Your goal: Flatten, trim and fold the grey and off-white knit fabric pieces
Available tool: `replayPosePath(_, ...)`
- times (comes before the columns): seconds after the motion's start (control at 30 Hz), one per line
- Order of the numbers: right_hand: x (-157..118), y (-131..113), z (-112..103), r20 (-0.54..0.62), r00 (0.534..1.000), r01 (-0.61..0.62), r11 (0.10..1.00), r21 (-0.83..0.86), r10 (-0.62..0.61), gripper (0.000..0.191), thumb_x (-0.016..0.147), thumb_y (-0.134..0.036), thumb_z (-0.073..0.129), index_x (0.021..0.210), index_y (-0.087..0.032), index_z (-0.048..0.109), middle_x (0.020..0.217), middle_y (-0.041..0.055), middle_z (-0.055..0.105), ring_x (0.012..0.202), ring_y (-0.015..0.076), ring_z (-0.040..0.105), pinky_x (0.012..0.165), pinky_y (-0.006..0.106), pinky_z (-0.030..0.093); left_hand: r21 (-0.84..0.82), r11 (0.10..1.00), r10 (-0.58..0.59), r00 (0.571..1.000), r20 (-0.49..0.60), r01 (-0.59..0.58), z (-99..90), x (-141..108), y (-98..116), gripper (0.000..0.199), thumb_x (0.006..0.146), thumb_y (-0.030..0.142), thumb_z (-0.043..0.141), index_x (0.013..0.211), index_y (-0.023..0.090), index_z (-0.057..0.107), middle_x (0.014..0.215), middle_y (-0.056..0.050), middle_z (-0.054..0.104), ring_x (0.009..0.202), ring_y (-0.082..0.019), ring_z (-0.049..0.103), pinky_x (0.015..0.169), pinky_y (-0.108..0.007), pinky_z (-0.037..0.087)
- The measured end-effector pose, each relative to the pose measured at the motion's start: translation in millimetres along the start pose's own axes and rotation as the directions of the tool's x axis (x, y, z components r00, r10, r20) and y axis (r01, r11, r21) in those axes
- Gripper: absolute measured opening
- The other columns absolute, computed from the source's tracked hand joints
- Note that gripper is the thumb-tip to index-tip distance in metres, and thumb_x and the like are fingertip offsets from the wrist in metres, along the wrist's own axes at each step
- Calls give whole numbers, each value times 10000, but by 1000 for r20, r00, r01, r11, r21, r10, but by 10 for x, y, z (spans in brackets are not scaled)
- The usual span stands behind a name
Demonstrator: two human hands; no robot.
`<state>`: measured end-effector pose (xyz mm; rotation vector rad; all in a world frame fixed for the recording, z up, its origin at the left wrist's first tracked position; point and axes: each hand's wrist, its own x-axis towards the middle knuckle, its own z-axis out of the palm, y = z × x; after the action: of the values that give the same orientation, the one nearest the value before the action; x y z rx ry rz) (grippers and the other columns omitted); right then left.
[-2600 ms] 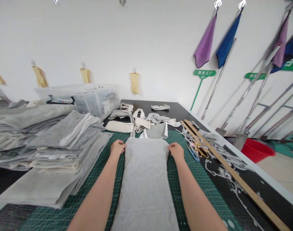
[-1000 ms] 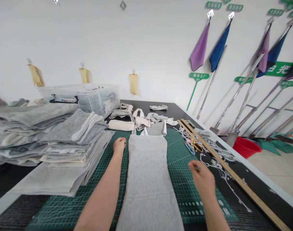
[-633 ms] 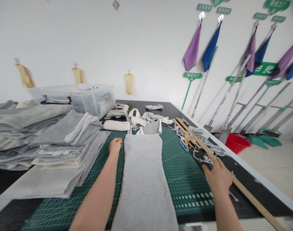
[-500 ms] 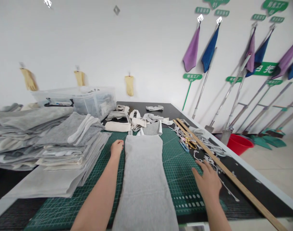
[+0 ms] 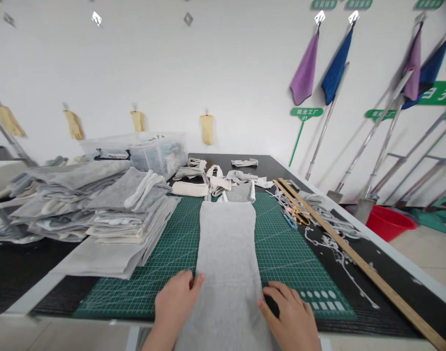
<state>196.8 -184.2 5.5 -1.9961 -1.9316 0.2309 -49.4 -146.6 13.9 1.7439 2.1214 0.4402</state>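
A long piece of light grey knit fabric [image 5: 226, 243] lies lengthwise on the green cutting mat [image 5: 292, 253], and its near end runs out of the bottom of the view. My left hand [image 5: 177, 302] is at its left edge, fingers curled in and the thumb on the border of the cloth. At the opposite edge is my right hand [image 5: 291, 312], its thumb and forefinger apart with a dark gap between them, the thumb touching the fabric's side.
Stacks of folded grey cloth [image 5: 113, 219] stand on the left, before a clear plastic bin [image 5: 150, 151]. Fabric scraps [image 5: 241, 178] lie beyond the mat. To the right are scissors [image 5: 299, 214], wooden strips [image 5: 340, 243], loose cord [image 5: 336, 251] and a red bucket [image 5: 389, 222] on the floor.
Both hands have come back towards me: the left from beside the fabric's far end, the right inward from the mat's right side to the cloth. The view has shifted left.
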Motion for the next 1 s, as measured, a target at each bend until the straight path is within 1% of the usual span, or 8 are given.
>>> replayPosePath(0.23, -113, -78, 58, -38, 999, 1, 999, 38, 0, 114, 620, -342, 511, 679, -252, 545, 1014, -40, 488, 931, 240, 408, 736, 394, 289, -41, 993, 113, 994, 4, -112, 64, -193, -62, 264, 629, 433, 430, 548, 186, 383, 652, -15, 460, 583, -155, 383, 533, -282, 166)
replayPosePath(0.37, -75, -117, 113, -71, 997, 50, 944, 327, -29, 84, 625, -247, 471, 585, -172, 473, 780, 33, 517, 756, 189, 449, 679, 311, 310, -320, 943, 113, 993, 40, -94, 141, -113, -46, 288, 617, 380, 460, 497, 162, 316, 526, 10, 384, 530, -123, 339, 527, -260, 203)
replayPosePath(0.43, -52, -104, 151, 3, 1000, -12, 799, 601, 13, 148, 645, -287, 461, 579, -158, 429, 595, 18, 438, 592, 143, 413, 566, 258, 305, -610, 792, 120, 985, 123, -21, 158, -101, -17, 310, 601, 385, 492, 498, 159, 307, 505, 20, 369, 515, -108, 341, 512, -240, 232)
replayPosePath(0.53, -39, -98, 199, 199, 978, -210, 325, 922, 68, 256, 602, -353, 539, 596, -148, 386, 519, -17, 380, 472, 92, 351, 452, 204, 237, -900, 366, 94, 953, 288, 236, 115, -147, 63, 253, 554, 365, 567, 611, 164, 425, 557, 17, 469, 532, -109, 418, 528, -228, 302)
replayPosePath(0.6, -45, -124, 216, 322, 944, -323, 8, 946, 70, 294, 543, -328, 608, 676, -153, 412, 523, -26, 428, 470, 91, 397, 454, 191, 261, -904, 81, 92, 900, 426, 420, 54, -197, 118, 277, 556, 339, 579, 751, 167, 484, 638, -4, 536, 598, -135, 485, 590, -246, 354)
replayPosePath(0.67, -56, -168, 217, 420, 904, -400, -189, 897, 80, 380, 511, -288, 640, 810, -170, 438, 551, -22, 485, 521, 120, 466, 513, 215, 333, -809, -121, 171, 815, 554, 576, -5, -234, 148, 300, 610, 348, 533, 842, 161, 500, 723, -30, 565, 690, -167, 520, 646, -272, 380)
replayPosePath(0.77, -69, -229, 186, 493, 867, -442, -352, 825, 66, 486, 529, -297, 633, 953, -161, 436, 722, 38, 566, 665, 178, 525, 621, 285, 385, -661, -249, 295, 706, 644, 708, -49, -243, 135, 317, 676, 374, 441, 862, 129, 519, 807, -67, 575, 779, -205, 528, 676, -310, 397)
replayPosePath(1.0, -76, -231, 89, 558, 830, -489, -487, 724, -5, 397, 587, -246, 618, 961, -171, 507, 964, 58, 542, 905, 193, 486, 784, 288, 356, -591, -268, 294, 649, 702, 761, -21, -242, 58, 262, 645, 286, 511, 830, 103, 542, 812, -72, 590, 863, -225, 510, 749, -320, 394)
